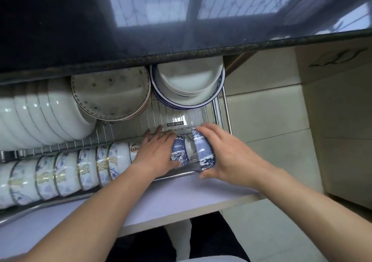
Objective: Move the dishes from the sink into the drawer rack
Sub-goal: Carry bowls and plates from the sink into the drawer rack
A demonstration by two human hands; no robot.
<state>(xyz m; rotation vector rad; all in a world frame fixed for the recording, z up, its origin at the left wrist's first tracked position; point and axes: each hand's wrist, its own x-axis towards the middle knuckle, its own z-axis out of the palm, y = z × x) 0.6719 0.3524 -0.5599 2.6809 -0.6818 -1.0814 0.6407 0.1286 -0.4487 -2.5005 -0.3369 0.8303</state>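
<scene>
Step in hand, by judgement: seating two blue-patterned bowls on edge in the front row of the drawer rack [201, 119], at the right end of the row of patterned bowls [66, 173]. Left hand [159, 151] laid with fingers nearly straight over the left bowl [180, 151], pressing it toward the row; right hand [223, 153] curled round the right bowl [204, 151], thumb low at its rim, fingers over its top. Both forearms reaching forward and down from the near edge, converging on the rack's front right corner. Two bowls close together, gap between them, whether touching not discernible. Next move, likely: tipping the right bowl against the left, nesting both into the row, then releasing. Behind the row: stacked white bowls [40, 113], speckled plates [112, 92], blue-rimmed dishes [189, 82] under the dark desk [80, 30]. Sink not in view.
</scene>
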